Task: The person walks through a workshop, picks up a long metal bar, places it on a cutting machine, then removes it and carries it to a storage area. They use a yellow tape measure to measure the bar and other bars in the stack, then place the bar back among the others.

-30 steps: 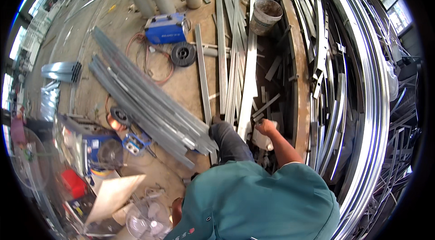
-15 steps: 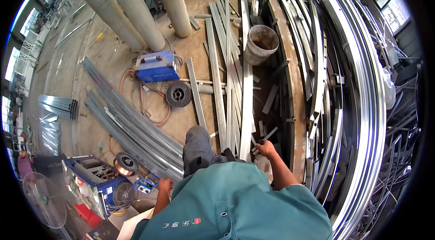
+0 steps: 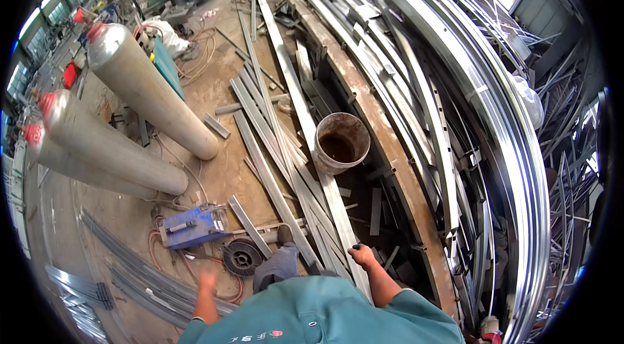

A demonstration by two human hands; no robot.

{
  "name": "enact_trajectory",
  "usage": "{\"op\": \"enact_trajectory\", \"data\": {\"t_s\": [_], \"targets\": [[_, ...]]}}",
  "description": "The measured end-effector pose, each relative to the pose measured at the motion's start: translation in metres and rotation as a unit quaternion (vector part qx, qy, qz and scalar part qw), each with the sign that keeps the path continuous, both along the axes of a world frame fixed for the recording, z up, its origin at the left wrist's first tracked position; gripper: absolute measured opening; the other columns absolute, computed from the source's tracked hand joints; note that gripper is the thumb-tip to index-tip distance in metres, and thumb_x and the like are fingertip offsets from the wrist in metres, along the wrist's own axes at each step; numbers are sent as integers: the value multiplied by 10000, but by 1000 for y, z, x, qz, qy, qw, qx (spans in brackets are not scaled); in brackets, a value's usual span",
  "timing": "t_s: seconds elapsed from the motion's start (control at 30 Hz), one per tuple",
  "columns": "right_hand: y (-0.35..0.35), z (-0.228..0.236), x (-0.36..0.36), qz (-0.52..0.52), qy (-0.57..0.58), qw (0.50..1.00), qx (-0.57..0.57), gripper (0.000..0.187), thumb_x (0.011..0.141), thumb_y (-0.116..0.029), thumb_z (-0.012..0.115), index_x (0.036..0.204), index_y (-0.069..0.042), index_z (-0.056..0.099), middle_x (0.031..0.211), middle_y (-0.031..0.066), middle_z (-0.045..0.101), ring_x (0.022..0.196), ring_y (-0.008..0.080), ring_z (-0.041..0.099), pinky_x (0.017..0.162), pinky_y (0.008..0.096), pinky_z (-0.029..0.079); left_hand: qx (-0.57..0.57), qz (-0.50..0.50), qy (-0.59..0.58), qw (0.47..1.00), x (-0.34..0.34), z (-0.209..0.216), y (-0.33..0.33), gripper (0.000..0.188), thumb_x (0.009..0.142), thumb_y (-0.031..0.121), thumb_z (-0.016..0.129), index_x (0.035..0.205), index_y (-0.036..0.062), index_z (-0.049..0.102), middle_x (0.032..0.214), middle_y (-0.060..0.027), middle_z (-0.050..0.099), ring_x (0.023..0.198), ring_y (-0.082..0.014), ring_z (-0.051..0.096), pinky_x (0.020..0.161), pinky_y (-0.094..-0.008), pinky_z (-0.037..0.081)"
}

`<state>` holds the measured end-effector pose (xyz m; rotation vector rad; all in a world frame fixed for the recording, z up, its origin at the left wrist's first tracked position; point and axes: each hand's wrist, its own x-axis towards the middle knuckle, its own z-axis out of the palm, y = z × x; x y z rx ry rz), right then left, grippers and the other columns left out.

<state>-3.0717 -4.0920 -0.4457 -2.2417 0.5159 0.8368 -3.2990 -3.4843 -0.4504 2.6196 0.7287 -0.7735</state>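
My right hand (image 3: 364, 257) is closed, with a small dark piece showing at its front that I cannot make out. It is just right of the near end of a long pale metal bar (image 3: 330, 201). My left hand (image 3: 207, 280) is smeared by motion, its fingers unclear, above a bundle of grey metal profiles (image 3: 153, 282). To the right of that hand lies a black wire spool (image 3: 242, 257) beside a blue welding machine (image 3: 195, 226). Ahead of my right hand, a dirty white bucket (image 3: 325, 157) stands on the metal bars with dark contents inside.
Tall gas cylinders (image 3: 153, 94) with red tops stand at the left. A rusty steel beam (image 3: 390, 162) runs along my right side, with racks of long shiny profiles (image 3: 481, 110) beyond it. Hoses (image 3: 155, 250) and loose bars (image 3: 250, 224) lie on the floor around my feet.
My view has turned and moved forward, bringing the bucket and cylinders nearer. My left hand has come forward from beside the small blue device. My right hand remains closed, now nearer the bucket.
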Motion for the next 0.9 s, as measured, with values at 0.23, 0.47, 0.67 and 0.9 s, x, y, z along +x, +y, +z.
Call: {"op": "enact_trajectory", "data": {"t_s": [0.23,0.47,0.67,0.9], "targets": [[54,49,121,-227,50,965,125,185,888,-152,627,962,16,654,720,43,606,561,130,546,499,287,447,-290,291,-334,848,355,236,44,459,922,155,659,1329,-18,535,1121,-125,676,907,-167,654,747,-283,522],[96,21,253,-292,177,924,171,132,891,-161,637,882,-30,635,701,38,587,578,175,567,509,318,452,-243,180,-206,931,483,196,83,521,881,189,700,1326,-30,541,1202,-208,669,1060,-209,659,921,-332,515],[108,-80,452,-215,187,904,319,268,834,-325,628,869,-59,646,722,57,601,641,261,568,561,414,452,-200,435,-48,876,475,123,123,434,868,214,703,1219,-24,612,1013,-185,697,800,-239,692,699,-379,561],[301,84,794,94,-160,982,18,395,840,-262,663,1088,44,684,877,149,718,761,221,683,706,341,544,-53,-130,111,984,470,93,129,328,871,305,649,1045,33,708,923,-191,711,819,-309,702,723,-433,546]]}}
